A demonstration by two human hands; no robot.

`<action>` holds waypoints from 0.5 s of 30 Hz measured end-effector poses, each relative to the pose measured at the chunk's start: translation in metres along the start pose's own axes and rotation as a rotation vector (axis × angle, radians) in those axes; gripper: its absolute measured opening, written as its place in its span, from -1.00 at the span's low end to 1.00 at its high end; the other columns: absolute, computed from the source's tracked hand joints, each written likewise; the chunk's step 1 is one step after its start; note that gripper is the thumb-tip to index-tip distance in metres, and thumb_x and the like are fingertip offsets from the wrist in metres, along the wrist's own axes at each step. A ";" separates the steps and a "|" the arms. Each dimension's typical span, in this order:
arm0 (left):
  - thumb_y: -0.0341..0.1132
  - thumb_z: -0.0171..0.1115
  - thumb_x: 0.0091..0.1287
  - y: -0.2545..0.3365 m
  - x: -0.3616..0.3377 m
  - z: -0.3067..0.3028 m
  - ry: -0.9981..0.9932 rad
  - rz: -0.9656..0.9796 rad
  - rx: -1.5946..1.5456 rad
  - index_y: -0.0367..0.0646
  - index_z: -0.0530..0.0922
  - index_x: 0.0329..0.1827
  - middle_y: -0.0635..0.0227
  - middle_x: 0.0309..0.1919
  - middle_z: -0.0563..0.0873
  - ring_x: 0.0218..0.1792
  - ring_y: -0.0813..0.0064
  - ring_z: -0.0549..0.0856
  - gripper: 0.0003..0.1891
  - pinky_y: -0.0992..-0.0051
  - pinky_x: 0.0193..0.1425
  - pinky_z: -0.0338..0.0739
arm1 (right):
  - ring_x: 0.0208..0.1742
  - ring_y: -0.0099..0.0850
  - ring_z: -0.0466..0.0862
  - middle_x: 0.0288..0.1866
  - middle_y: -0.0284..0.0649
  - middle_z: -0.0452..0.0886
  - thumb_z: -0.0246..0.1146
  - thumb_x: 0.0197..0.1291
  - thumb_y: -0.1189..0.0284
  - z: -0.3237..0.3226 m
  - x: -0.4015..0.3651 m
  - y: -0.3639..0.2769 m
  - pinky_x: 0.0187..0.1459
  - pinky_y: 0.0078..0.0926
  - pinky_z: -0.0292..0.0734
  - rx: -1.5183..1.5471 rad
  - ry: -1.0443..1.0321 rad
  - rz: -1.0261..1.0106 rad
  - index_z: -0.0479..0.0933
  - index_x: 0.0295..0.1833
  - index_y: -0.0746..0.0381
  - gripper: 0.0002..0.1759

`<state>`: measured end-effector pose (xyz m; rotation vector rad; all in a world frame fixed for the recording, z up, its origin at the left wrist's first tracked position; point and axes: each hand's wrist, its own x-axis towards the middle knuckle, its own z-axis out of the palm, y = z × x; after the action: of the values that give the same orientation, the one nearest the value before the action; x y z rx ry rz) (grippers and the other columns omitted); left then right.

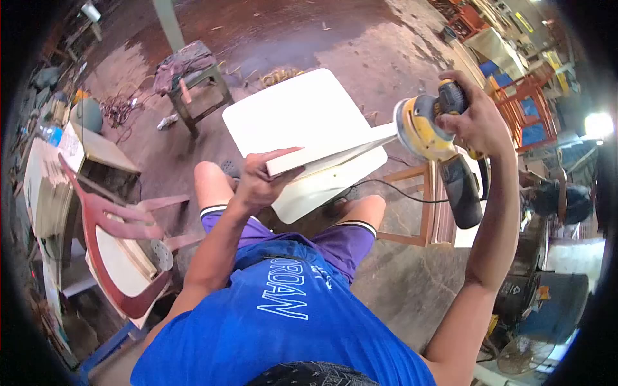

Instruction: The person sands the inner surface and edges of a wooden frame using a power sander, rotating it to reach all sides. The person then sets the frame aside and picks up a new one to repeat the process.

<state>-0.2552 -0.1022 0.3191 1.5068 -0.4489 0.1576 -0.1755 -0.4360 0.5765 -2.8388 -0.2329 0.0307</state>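
In my left hand is the near end of a white board, held tilted on edge with my fingers wrapped round it. My right hand grips the black top of a yellow orbital sander. The sander's round pad is turned toward the board's far end and appears to touch it. A black dust canister hangs from the sander, and a dark cord runs off to the left below it. Beneath the held board lies a larger white panel with rounded corners, in front of my knees.
A small wooden stool with a cloth on it stands beyond the panel. To my left are a reddish wooden chair and stacked boards. A wooden frame stands at my right knee, and a fan lower right.
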 end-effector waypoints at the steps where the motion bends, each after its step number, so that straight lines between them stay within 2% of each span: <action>1: -0.47 0.54 0.40 0.002 0.000 0.000 0.012 -0.059 0.017 -0.29 0.77 0.22 0.25 -0.05 0.91 -0.04 0.57 0.82 -0.66 0.51 0.10 0.71 | 0.08 -0.18 0.76 0.00 -0.04 0.73 0.53 -0.14 0.40 -0.007 0.005 0.025 0.23 -0.22 0.63 -0.014 0.016 0.041 0.53 0.38 0.10 -0.18; 3: -0.45 0.54 0.42 -0.003 -0.005 0.001 0.036 -0.153 0.037 -0.30 0.78 0.21 0.29 -0.05 0.90 -0.03 0.59 0.81 -0.67 0.51 0.12 0.70 | 0.07 -0.16 0.76 -0.01 -0.03 0.73 0.53 -0.15 0.36 -0.014 0.012 0.072 0.21 -0.21 0.63 -0.035 0.055 0.102 0.53 0.39 0.10 -0.17; 5: -0.46 0.54 0.41 0.003 -0.004 -0.004 0.037 -0.187 0.007 -0.30 0.77 0.22 0.30 -0.05 0.90 -0.04 0.59 0.81 -0.66 0.51 0.12 0.70 | 0.07 -0.12 0.77 0.02 0.00 0.74 0.54 -0.18 0.33 -0.014 0.015 0.110 0.20 -0.19 0.63 -0.246 -0.023 0.150 0.53 0.40 0.07 -0.13; 7: -0.48 0.54 0.39 0.012 -0.003 -0.005 0.023 -0.200 0.013 -0.30 0.77 0.23 0.30 -0.05 0.91 -0.04 0.59 0.81 -0.65 0.51 0.12 0.71 | 0.09 -0.09 0.78 0.07 0.03 0.76 0.52 -0.17 0.34 -0.018 0.006 0.127 0.20 -0.19 0.63 -0.272 -0.020 0.190 0.53 0.42 0.07 -0.13; 9: -0.50 0.54 0.38 0.021 0.005 -0.007 0.015 -0.222 0.029 -0.30 0.77 0.23 0.31 -0.06 0.91 -0.04 0.60 0.81 -0.64 0.51 0.12 0.71 | 0.10 -0.08 0.78 0.10 0.02 0.76 0.50 -0.19 0.37 -0.015 -0.013 0.144 0.20 -0.19 0.63 -0.242 0.076 0.303 0.53 0.41 0.08 -0.13; 10: -0.51 0.57 0.34 0.026 0.009 -0.010 -0.043 -0.221 0.088 -0.30 0.77 0.23 0.29 -0.06 0.91 -0.04 0.59 0.81 -0.61 0.51 0.12 0.71 | 0.26 0.04 0.72 0.23 0.05 0.71 0.50 -0.11 0.29 -0.021 -0.025 0.132 0.31 -0.11 0.59 -0.227 0.052 0.354 0.51 0.47 -0.04 -0.12; 11: -0.51 0.60 0.31 0.031 0.015 -0.013 -0.102 -0.215 0.148 -0.31 0.77 0.23 0.28 -0.06 0.91 -0.03 0.59 0.81 -0.58 0.51 0.11 0.72 | 0.26 0.04 0.72 0.23 0.05 0.71 0.50 -0.11 0.29 -0.020 -0.036 0.137 0.31 -0.11 0.59 -0.213 0.057 0.366 0.51 0.47 -0.04 -0.12; 12: -0.47 0.67 0.23 0.038 0.017 -0.018 -0.107 -0.207 0.360 -0.33 0.69 0.35 0.19 -0.01 0.90 -0.03 0.54 0.83 -0.41 0.49 0.08 0.73 | 0.26 0.04 0.71 0.22 0.05 0.71 0.51 -0.12 0.28 -0.019 -0.047 0.143 0.31 -0.10 0.59 -0.180 0.084 0.368 0.52 0.47 -0.04 -0.12; 13: -0.47 0.67 0.23 0.046 0.024 -0.022 -0.124 -0.201 0.370 -0.33 0.69 0.35 0.19 -0.01 0.90 -0.03 0.54 0.83 -0.41 0.49 0.08 0.73 | 0.26 0.05 0.71 0.20 0.05 0.70 0.51 -0.12 0.27 -0.017 -0.058 0.150 0.32 -0.10 0.59 -0.148 0.110 0.371 0.52 0.47 -0.03 -0.12; 15: -0.40 0.72 0.17 0.068 0.039 -0.024 -0.248 -0.211 0.256 -0.31 0.59 0.47 0.09 0.06 0.88 -0.03 0.53 0.85 -0.24 0.50 0.06 0.73 | 0.25 0.05 0.71 0.21 0.04 0.68 0.52 -0.11 0.28 -0.008 -0.079 0.156 0.31 -0.09 0.59 -0.035 0.114 0.342 0.53 0.46 -0.02 -0.13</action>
<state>-0.2406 -0.0802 0.3971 1.8248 -0.4763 -0.1453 -0.2287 -0.5987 0.5388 -2.8685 0.2798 -0.0633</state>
